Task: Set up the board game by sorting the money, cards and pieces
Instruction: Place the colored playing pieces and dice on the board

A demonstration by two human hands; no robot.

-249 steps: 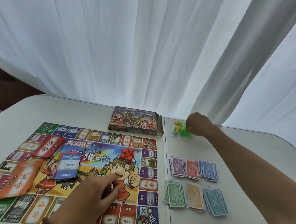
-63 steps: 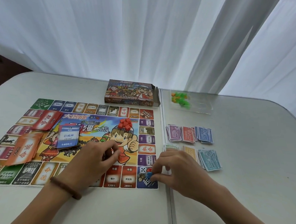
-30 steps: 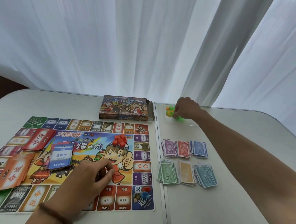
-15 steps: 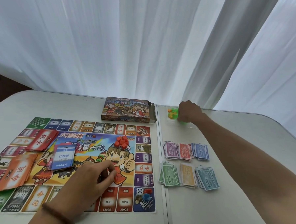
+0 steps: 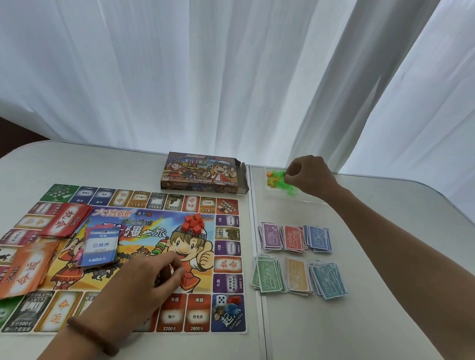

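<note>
- Six piles of money lie in two rows on the table (image 5: 376,324), right of the left hand (image 5: 145,283) and nearer the person than the right hand (image 5: 309,176): purple (image 5: 271,237), red (image 5: 293,239) and blue (image 5: 318,239) behind, green (image 5: 267,276), yellow (image 5: 297,275) and teal (image 5: 328,281) in front.
- The board (image 5: 151,234) lies flat under the left hand, with its right edge just beside the money.
- Three card stacks lie on the board to the left of and beyond the left hand: a blue stack (image 5: 99,247) nearest, a red stack (image 5: 65,219) farther off, and an orange stack (image 5: 23,271) at the far left, fanned loosely.
- A heap of red houses (image 5: 193,223) sits on the board just beyond the left hand.
- On the board's near right corner, right of the left hand, a die (image 5: 221,300), a red pawn (image 5: 234,299) and a blue pawn (image 5: 231,308) stand close together.
- The left hand rests on the board with its fingers curled in and the thumb against them. I cannot tell whether it holds anything. A brown band (image 5: 93,336) circles the wrist.
- The right hand reaches far out, clenched with its fingertips together at a cluster of green pieces (image 5: 278,175). I cannot tell whether one is held between them.
- A few orange pieces (image 5: 270,178) lie just left of the green ones, all on a clear wrapper (image 5: 303,199) under the right hand.
- The box (image 5: 203,172) lies left of the right hand, beyond the board, with its end flap open.
- White curtains (image 5: 197,71) hang behind the table.
</note>
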